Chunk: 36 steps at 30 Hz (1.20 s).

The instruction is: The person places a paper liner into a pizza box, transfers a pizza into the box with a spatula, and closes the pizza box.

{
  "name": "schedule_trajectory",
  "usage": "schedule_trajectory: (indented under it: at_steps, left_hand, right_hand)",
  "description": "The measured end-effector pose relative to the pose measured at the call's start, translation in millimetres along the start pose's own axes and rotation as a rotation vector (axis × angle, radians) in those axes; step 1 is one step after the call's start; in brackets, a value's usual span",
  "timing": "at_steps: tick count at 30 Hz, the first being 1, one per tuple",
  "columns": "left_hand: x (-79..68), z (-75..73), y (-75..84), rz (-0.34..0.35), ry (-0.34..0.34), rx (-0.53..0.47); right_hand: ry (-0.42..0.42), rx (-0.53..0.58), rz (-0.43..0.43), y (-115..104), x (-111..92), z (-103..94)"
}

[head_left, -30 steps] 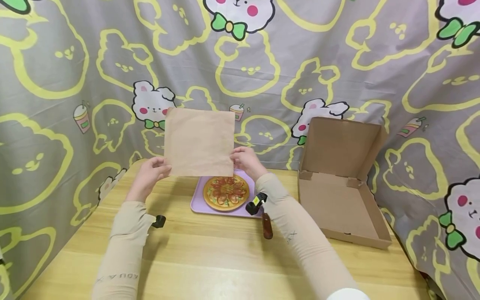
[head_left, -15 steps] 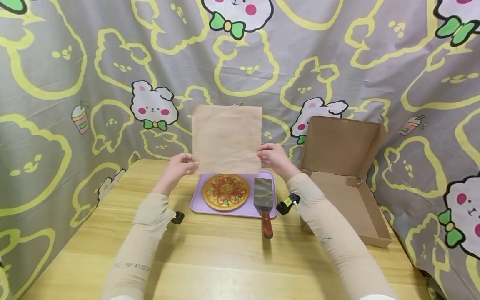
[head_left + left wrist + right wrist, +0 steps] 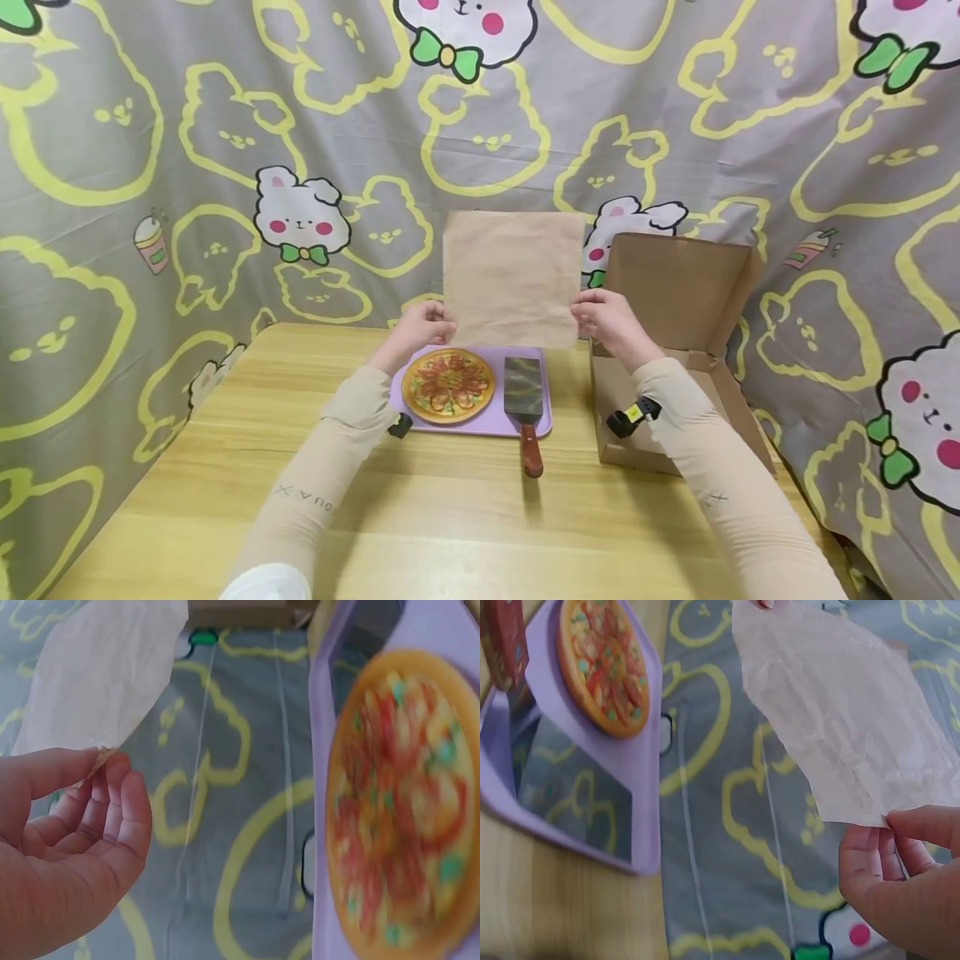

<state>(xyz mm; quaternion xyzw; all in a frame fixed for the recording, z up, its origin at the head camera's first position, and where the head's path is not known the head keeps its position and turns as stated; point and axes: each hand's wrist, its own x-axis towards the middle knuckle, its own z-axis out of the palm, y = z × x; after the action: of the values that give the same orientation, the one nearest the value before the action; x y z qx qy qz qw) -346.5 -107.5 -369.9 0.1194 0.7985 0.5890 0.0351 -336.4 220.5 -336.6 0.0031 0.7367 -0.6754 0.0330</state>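
Note:
A square sheet of brown paper (image 3: 513, 275) hangs upright in the air above the back of the table, between both hands. My left hand (image 3: 415, 333) pinches its lower left side between thumb and fingers; the left wrist view shows the paper (image 3: 105, 667) caught at the thumb tip. Opposite, my right hand (image 3: 611, 321) pinches the lower right side. Below lies a purple tray (image 3: 480, 427) bearing a pizza (image 3: 448, 385) and a spatula (image 3: 523, 392) with a wooden handle, which sticks out over the tray's front edge. The paper hides part of the tray's back edge.
An open cardboard pizza box (image 3: 682, 283) stands at the right, its lid raised at the back; my right forearm covers part of it. The wooden table (image 3: 450, 517) ends at a patterned grey curtain (image 3: 360, 108) behind and at the sides.
Both hands have carried the paper to the right, from left of the pizza toward the open box. The spatula, covered by the right forearm before, now shows fully. Tray and pizza stay put.

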Motion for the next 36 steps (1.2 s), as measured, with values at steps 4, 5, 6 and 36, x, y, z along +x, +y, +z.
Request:
schedule_trajectory:
  at_steps: [4,5,6,36]
  left_hand:
    - [9.1,20.8,7.9,-0.010,-0.016,-0.002]
    - [11.4,26.3,9.9,-0.012,-0.024,-0.009]
    - [14.3,31.8,11.1,-0.013,-0.029,-0.021]
    - [48.6,187.6,62.7,-0.124,-0.172,-0.258]
  right_hand:
    - [0.017,0.005,-0.011,-6.1,-8.2,-22.5]
    - [0.024,0.009,-0.012,-7.4,-10.1,-28.3]
    - [0.031,0.015,-0.012,-8.8,-12.2,-34.1]
    - [0.265,0.270,-0.016,10.0,-68.0,-166.6]
